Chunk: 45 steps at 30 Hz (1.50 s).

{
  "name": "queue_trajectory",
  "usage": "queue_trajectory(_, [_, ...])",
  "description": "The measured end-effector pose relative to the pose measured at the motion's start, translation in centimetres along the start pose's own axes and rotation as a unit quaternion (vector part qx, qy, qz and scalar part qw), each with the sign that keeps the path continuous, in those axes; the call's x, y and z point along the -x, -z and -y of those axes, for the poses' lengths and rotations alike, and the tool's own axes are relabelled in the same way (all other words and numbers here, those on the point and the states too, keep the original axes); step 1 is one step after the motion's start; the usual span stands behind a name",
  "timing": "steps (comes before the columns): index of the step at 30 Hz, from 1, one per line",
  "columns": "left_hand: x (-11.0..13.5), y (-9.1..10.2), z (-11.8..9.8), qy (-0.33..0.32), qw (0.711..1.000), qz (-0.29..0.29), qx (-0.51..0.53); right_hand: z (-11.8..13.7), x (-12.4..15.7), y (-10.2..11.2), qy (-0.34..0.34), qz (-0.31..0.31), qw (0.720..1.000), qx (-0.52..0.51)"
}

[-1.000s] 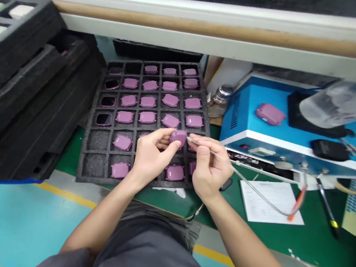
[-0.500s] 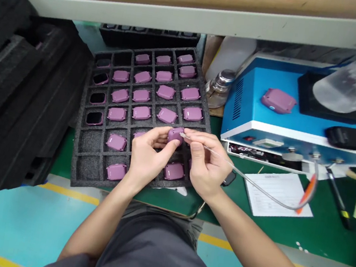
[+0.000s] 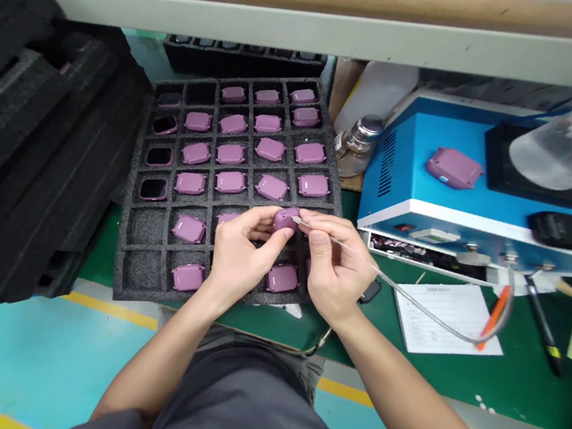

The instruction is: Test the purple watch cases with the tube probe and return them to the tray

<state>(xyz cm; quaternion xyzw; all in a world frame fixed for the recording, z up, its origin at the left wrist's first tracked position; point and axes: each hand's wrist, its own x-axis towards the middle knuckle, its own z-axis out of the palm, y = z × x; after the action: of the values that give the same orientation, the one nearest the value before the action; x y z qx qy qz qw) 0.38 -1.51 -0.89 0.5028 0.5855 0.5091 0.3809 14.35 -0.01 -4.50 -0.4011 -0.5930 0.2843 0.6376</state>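
Two grips: left hand (image 3: 244, 255) closed on a mauve plastic case (image 3: 286, 219); right hand (image 3: 339, 272) pinching a thin clear tube (image 3: 412, 305), its tip just beside the case.
Case: above the lower right of the black foam tray (image 3: 148, 227).
Edges: tray's bottom edge just below both hands; green counter (image 3: 524, 376) right of it.

my left hand (image 3: 242, 258), my right hand (image 3: 339, 272), both bare, bare forearms (image 3: 399, 394) running out of view, a dark gray short sleeve (image 3: 115, 426) on my left arm, dark gray clothing (image 3: 240, 421) across my lap, paler creased fabric (image 3: 266, 357) bunched at its top edge
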Motion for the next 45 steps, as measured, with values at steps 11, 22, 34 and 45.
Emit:
queue_trajectory(11, [0.7, 0.4, 0.1, 0.003, 1.0, 0.003, -0.002, -0.2, 1.1, -0.2, -0.022, -0.008, 1.0, -0.001])
queue_trajectory(22, [-0.7, 0.6, -0.2, -0.02, 1.0, -0.004, -0.004, 0.5, -1.1, -0.6, 0.024, 0.004, 1.0, 0.002])
queue_trajectory(34, [-0.9, 0.4, -0.3, -0.016, 1.0, -0.02, -0.011, 0.4, -1.4, -0.6, 0.03, 0.005, 0.999, -0.032])
queue_trajectory(45, [-0.9, 0.4, -0.4, -0.016, 0.999, -0.024, -0.016, 0.5, -1.4, -0.4, 0.03, 0.003, 0.999, -0.038])
